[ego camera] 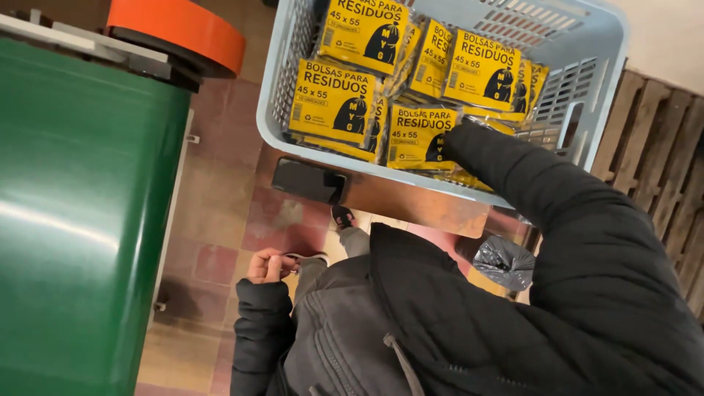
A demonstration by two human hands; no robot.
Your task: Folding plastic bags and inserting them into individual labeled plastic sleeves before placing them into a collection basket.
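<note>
Right arm in a black puffer sleeve (587,242) reaches up to 12 o'clock into the pale blue plastic basket (601,66); right hand is buried among the yellow flat packs (334,99) at the basket's near edge, hidden by the cuff, so can't tell if it's gripping or loose. Left hand (268,265) sits low at 8 o'clock, fingers curled shut on a thin dark strap (308,257), over the reddish tiled floor (220,220). Green drum (81,220) with an orange-rimmed top fills 9 o'clock. Crumpled grey bag (502,262) at 3 o'clock under the arm
</note>
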